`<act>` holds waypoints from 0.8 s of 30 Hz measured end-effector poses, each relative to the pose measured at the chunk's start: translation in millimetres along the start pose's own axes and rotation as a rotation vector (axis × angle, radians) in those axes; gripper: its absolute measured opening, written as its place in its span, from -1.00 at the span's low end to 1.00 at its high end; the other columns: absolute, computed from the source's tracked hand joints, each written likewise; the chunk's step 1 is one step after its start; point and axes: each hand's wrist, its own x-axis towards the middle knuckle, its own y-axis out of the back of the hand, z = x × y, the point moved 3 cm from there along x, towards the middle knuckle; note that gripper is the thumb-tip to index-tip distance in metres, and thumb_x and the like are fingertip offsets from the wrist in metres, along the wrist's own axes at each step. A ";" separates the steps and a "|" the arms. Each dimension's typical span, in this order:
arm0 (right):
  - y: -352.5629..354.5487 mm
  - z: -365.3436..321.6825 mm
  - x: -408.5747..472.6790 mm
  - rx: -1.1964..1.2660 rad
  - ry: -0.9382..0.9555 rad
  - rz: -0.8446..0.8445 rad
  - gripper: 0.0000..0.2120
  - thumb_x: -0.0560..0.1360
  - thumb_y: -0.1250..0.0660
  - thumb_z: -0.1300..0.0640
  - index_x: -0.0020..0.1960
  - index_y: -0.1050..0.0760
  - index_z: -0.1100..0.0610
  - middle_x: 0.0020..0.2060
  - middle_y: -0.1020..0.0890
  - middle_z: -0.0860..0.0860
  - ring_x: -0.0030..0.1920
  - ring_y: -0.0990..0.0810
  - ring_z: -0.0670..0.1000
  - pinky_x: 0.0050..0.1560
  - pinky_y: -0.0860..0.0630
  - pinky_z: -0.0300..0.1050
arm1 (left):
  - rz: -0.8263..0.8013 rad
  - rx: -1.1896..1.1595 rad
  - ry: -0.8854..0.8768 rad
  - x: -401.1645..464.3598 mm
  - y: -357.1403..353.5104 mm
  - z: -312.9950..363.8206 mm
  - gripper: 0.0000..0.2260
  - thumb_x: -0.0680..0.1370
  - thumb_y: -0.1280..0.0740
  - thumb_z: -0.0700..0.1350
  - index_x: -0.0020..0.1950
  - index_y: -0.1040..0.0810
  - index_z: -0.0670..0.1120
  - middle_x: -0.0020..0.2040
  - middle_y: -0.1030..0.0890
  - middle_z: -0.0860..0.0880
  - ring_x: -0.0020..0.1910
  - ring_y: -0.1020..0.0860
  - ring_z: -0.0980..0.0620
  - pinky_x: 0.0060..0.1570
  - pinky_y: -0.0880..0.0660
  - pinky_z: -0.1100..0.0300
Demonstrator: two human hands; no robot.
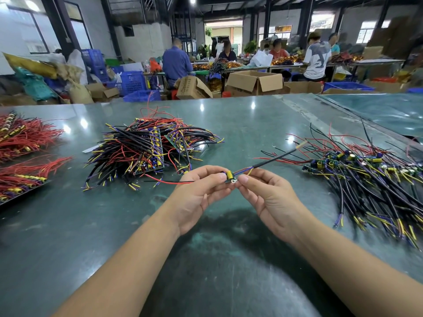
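A small green circuit board with a yellow capacitor hangs above the table, pinched between both hands. My left hand holds its left end, where red and black wires trail off to the left. My right hand pinches its right end, from which a black sheathed cable with blue and yellow leads runs up and to the right. Fingertips cover part of the board.
On the dark green table lie a heap of wired board panels ahead left, a spread of single wired boards at right, and red-wired panels at far left. Beyond the table's far edge are cardboard boxes, blue crates and seated people.
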 end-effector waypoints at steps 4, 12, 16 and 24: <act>1.2 -2.7 0.5 0.029 0.002 -0.013 -0.72 0.27 -0.38 0.36 -0.03 -0.48 0.30 -0.30 -0.66 0.09 -0.31 -0.66 -0.03 -0.24 -0.57 -0.30 | -0.021 0.006 0.016 -1.0 0.1 -2.6 -0.89 0.53 -0.26 -0.31 -0.08 -0.56 -0.17 -0.19 -0.69 -0.13 -0.21 -0.67 0.00 -0.19 -0.59 0.25; 2.9 -4.0 -1.1 -0.128 0.008 -0.015 -0.76 0.26 -0.41 0.33 -0.08 -0.50 0.25 -0.33 -0.66 0.06 -0.32 -0.64 -0.06 -0.26 -0.55 -0.31 | -0.004 0.051 0.012 -0.9 -1.4 -5.6 -0.79 0.30 -0.44 -0.17 -0.10 -0.54 -0.15 -0.24 -0.68 -0.12 -0.27 -0.66 0.00 -0.24 -0.58 0.27; 2.1 -1.2 -2.0 -0.232 0.026 0.003 -0.89 0.41 -0.37 0.36 -0.11 -0.51 0.20 -0.33 -0.64 0.02 -0.33 -0.60 -0.08 -0.28 -0.54 -0.31 | 0.073 0.116 -0.013 0.4 -0.7 -9.4 -0.86 0.41 -0.41 -0.35 -0.13 -0.52 -0.17 -0.31 -0.64 -0.09 -0.37 -0.62 0.04 -0.30 -0.55 0.30; 10.1 -13.1 3.9 -0.124 0.136 0.153 -0.93 0.53 -0.30 0.29 -0.14 -0.49 0.22 -0.43 -0.57 -0.03 -0.43 -0.55 -0.12 -0.34 -0.53 -0.34 | 0.053 0.158 0.033 -0.4 -1.0 -10.1 -0.92 0.45 -0.41 -0.28 -0.09 -0.60 -0.14 -0.27 -0.62 -0.08 -0.33 -0.61 0.06 -0.29 -0.55 0.32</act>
